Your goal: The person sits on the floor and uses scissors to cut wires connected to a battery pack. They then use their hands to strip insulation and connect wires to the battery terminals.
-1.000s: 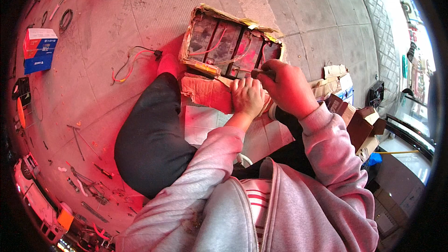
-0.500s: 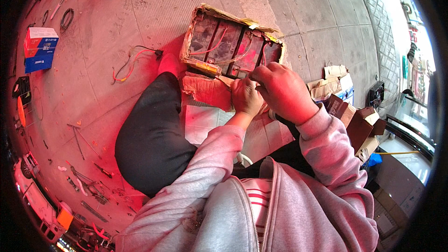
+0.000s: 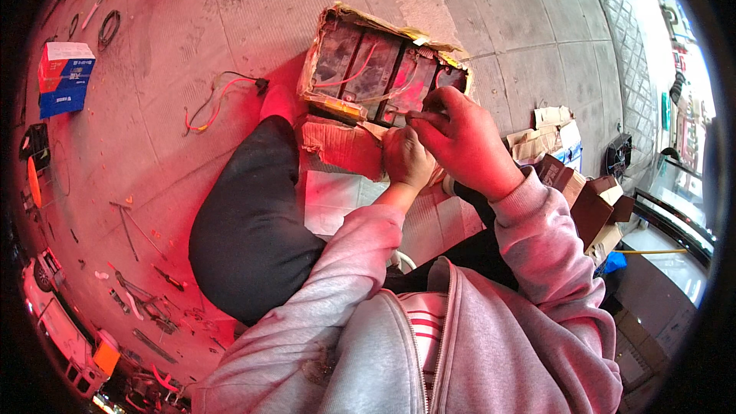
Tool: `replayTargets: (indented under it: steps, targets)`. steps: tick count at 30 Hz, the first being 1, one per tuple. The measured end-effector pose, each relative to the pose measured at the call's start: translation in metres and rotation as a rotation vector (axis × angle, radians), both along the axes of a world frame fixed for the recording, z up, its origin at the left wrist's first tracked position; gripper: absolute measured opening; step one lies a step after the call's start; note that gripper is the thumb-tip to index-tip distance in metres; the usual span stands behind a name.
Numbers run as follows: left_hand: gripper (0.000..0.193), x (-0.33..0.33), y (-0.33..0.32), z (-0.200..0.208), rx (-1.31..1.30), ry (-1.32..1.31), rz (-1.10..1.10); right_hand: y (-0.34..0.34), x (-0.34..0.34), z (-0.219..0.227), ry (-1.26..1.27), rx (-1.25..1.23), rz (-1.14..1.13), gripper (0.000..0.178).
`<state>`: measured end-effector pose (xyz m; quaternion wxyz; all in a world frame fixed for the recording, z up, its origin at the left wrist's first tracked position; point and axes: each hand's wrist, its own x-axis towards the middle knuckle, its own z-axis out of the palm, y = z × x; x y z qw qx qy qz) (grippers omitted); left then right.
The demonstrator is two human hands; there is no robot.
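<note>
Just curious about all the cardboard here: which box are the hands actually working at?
The torn cardboard box holding dark battery blocks with wires, straight ahead. Both hands, left hand and right hand, meet at its near edge; the brown boxes sit untouched at right.

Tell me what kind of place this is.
Probably a street-side repair spot: paved ground, an opened battery pack under both hands, loose wires and scattered tools, cartons by a shopfront.
</note>
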<state>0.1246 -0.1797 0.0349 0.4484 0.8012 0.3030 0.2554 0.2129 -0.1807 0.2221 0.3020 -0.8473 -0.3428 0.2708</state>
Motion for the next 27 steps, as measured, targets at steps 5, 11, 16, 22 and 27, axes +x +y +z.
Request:
replayTargets:
  steps: [5, 11, 16, 22, 27]
  targets:
    - [0.023, -0.001, 0.004, 0.006, -0.04, 0.075, -0.055, 0.008, -0.002, 0.014, -0.167, -0.237, 0.079, 0.034]
    - [0.025, -0.002, 0.006, 0.004, 0.028, 0.103, -0.094, 0.011, 0.0, 0.017, -0.19, -0.201, 0.154, 0.033]
    - [0.024, -0.003, 0.003, -0.001, 0.04, 0.027, -0.064, 0.007, 0.012, 0.014, -0.15, -0.205, 0.295, 0.029]
    - [0.022, -0.003, 0.005, 0.007, 0.157, -0.059, 0.018, 0.006, 0.02, 0.016, -0.129, -0.156, 0.366, 0.028]
    - [0.026, 0.014, 0.001, 0.01, -0.416, -0.052, 0.189, 0.01, 0.009, 0.012, -0.244, -0.197, 0.189, 0.04]
